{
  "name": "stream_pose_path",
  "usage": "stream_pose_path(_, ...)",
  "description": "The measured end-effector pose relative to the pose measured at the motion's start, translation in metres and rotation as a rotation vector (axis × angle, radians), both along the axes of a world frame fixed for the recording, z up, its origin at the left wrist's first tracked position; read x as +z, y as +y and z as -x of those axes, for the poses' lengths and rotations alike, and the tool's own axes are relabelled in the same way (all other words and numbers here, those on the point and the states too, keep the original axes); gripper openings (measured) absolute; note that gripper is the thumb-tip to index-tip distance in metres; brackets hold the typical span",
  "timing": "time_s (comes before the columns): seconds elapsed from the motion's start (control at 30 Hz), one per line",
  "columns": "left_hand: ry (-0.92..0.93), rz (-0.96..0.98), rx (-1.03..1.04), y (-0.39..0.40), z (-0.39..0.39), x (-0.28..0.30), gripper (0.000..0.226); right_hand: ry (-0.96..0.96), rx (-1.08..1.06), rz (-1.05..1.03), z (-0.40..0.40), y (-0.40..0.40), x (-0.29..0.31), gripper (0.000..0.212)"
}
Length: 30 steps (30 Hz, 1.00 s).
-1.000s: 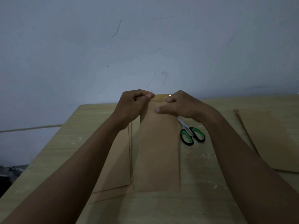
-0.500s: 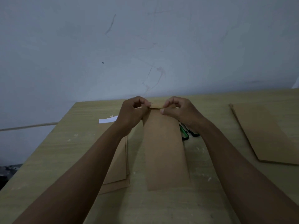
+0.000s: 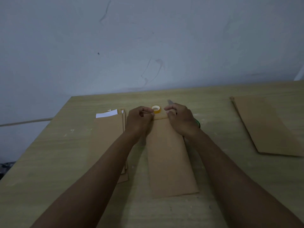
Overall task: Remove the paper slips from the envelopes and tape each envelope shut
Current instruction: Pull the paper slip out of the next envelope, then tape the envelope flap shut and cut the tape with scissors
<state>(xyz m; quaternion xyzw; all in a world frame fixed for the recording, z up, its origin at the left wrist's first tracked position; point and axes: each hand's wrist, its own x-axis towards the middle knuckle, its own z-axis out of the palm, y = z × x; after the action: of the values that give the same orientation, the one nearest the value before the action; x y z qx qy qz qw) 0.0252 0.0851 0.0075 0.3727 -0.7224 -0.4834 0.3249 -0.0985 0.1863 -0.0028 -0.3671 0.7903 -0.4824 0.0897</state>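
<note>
A long brown envelope (image 3: pixel 170 162) lies flat on the wooden table (image 3: pixel 65 153), its folded flap (image 3: pixel 160 117) at the far end. My left hand (image 3: pixel 139 122) pinches the flap's left end with curled fingers. My right hand (image 3: pixel 181 120) holds the flap's right end between curled fingers and thumb. A yellow tape roll (image 3: pixel 156 109) sits just beyond the flap, between my two hands. To the left lies a stack of brown envelopes (image 3: pixel 108 132) with white paper slips (image 3: pixel 107 114) sticking out at the far end.
Scissors are mostly hidden under my right hand; a blade tip (image 3: pixel 169 102) and a bit of green handle (image 3: pixel 198 123) show. More brown envelopes (image 3: pixel 266 127) lie at the right. A bluish wall (image 3: pixel 148 46) stands right behind the table.
The envelope's far end has come down from a raised hold to lie flat on the table. My hands moved slightly apart along the flap, and the tape roll now shows between them.
</note>
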Motion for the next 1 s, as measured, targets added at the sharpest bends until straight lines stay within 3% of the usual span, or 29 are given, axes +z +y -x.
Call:
stream_pose_path(0.17,-0.241,0.354,-0.112,-0.002,-0.005,-0.014,0.02,0.235,-0.007,-0.081,-0.002,0.0,-0.014,0.015)
stream_pose_path(0.43,-0.443,0.628,-0.102,-0.006,-0.007,-0.03,0.016,0.298,-0.034,-0.203,-0.006,-0.002,-0.02,0.021)
stream_pose_path(0.73,-0.309,0.498,-0.028,-0.034,0.001,-0.019,0.019,0.135,-0.206,-0.117,0.004,-0.044,0.0,0.019)
stream_pose_path(0.87,-0.268,0.436,-0.012,-0.049,0.007,-0.017,0.019,0.059,-0.156,-0.284,0.017,-0.068,0.002,0.041)
stream_pose_path(1.0,-0.238,0.398,0.005,-0.057,0.011,-0.02,0.02,0.068,-0.121,-0.377,0.021,-0.075,0.004,0.037)
